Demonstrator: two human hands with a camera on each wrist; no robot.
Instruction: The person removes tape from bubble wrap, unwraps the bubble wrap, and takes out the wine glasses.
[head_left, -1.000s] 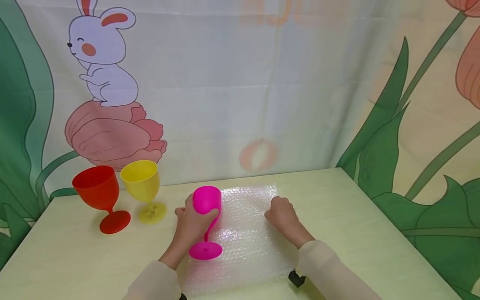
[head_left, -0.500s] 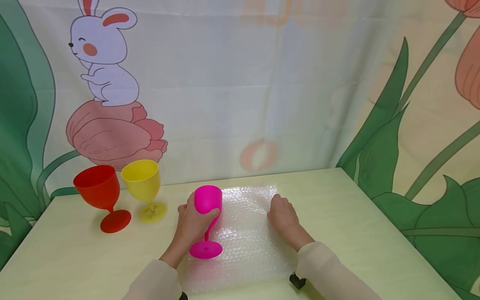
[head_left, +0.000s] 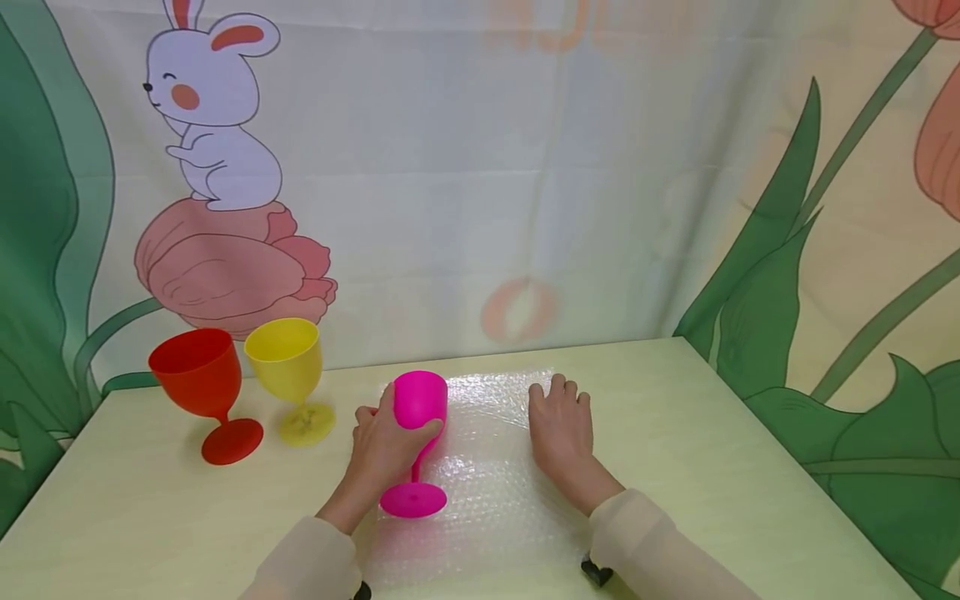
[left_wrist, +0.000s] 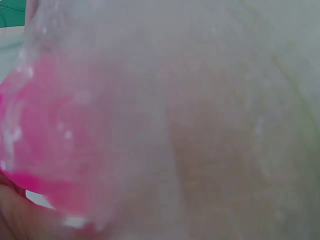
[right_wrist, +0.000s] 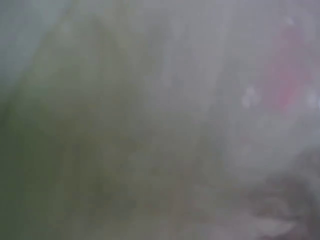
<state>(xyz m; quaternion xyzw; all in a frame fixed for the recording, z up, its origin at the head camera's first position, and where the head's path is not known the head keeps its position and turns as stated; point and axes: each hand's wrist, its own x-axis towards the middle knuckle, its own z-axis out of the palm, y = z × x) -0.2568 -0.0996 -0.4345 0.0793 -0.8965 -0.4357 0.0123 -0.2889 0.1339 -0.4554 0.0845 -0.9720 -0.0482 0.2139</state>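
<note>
My left hand point(head_left: 386, 446) grips a bright pink plastic goblet point(head_left: 420, 400) by its bowl, thumb across the near side. The goblet stands upright, its round foot in front of a sheet of clear bubble wrap point(head_left: 487, 500). At the wrap's right edge is my right hand point(head_left: 562, 425), back up, fingers extended forward and slightly apart. Through blurred clear film, the left wrist view shows the pink goblet point(left_wrist: 55, 135). Only haze and a faint pink patch appear in the right wrist view.
A red goblet point(head_left: 198, 379) and a yellow goblet point(head_left: 285, 367) stand upright side by side at the table's back left. Behind the pale table point(head_left: 712, 467) hangs a cloth backdrop point(head_left: 600, 167) printed with a rabbit and tulips.
My right hand was curled like a fist at the wrap's edge; its fingers have now straightened and spread. The left hand keeps its grip on the pink goblet, almost unmoved.
</note>
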